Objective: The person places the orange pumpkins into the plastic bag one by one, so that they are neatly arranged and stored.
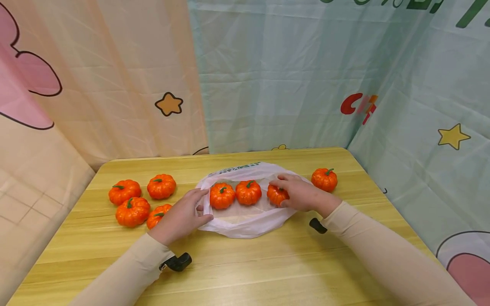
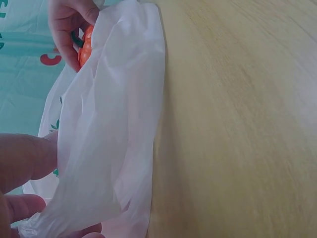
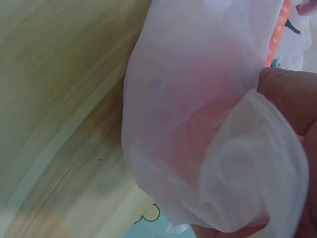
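A white plastic bag [image 1: 245, 231] lies spread open mid-table in the head view, with two small orange pumpkins, one at its left [image 1: 222, 196] and one in its middle [image 1: 249, 193]. My right hand [image 1: 296, 192] grips a third pumpkin [image 1: 276, 196] at the bag's right end, fingers over its top. My left hand [image 1: 183, 214] holds the bag's left rim between thumb and fingers. In the left wrist view the bag's side [image 2: 114, 109] hangs from those fingers. The right wrist view shows the bag's film [image 3: 198, 124] covering much of my right hand.
Several pumpkins stand left of the bag, among them a front one [image 1: 132, 211] and a back one [image 1: 161, 186]; my left hand partly hides another [image 1: 158, 216]. One more pumpkin [image 1: 324, 180] sits to the right, behind my right wrist. Printed curtains [image 1: 268, 85] surround the wooden table [image 1: 245, 272].
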The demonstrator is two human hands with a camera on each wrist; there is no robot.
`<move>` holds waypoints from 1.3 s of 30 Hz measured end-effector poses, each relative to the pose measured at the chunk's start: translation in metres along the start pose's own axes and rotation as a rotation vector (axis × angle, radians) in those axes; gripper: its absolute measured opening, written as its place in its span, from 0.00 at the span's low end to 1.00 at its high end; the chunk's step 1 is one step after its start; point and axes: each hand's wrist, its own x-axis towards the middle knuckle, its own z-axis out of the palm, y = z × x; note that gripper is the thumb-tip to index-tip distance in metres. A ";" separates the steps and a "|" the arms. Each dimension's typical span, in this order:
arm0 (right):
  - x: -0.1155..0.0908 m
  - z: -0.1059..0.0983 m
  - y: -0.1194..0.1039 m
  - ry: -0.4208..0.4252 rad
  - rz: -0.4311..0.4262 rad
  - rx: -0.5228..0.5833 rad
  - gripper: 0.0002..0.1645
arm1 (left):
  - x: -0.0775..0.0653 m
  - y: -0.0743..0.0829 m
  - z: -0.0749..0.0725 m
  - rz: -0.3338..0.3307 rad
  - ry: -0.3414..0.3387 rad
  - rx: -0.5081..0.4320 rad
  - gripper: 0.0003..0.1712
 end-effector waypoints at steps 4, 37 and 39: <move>0.000 0.001 0.001 0.004 -0.010 -0.002 0.43 | 0.000 0.000 0.000 0.001 -0.001 -0.003 0.45; 0.001 0.006 0.005 -0.023 0.009 0.018 0.45 | 0.002 -0.003 0.005 -0.001 -0.006 0.001 0.45; 0.001 0.006 0.005 -0.022 0.006 0.015 0.45 | 0.002 -0.002 0.005 -0.004 -0.007 0.000 0.45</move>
